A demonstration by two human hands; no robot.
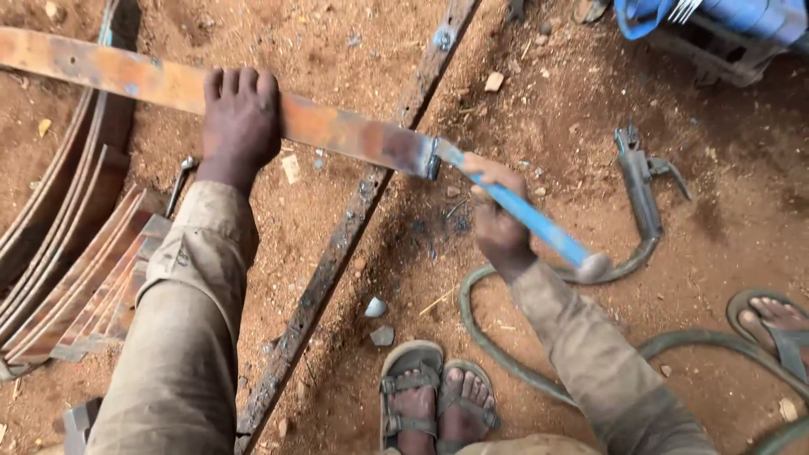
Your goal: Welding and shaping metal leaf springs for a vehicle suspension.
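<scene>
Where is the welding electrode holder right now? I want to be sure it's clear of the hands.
In the head view the welding electrode holder lies on the red dirt ground at the right, beyond the right hand, which grips the blue-handled tool; its hose curls back toward the sandalled feet.

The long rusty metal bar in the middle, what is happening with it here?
A person standing on red dirt holds a long, flat, rusty orange steel bar off the ground. The left hand presses on top of the bar near its middle. The right hand grips a blue-handled tool whose head meets the bar's end. Below lie a dark rusty rail, a grey hose and curved rusty leaf springs.
</scene>
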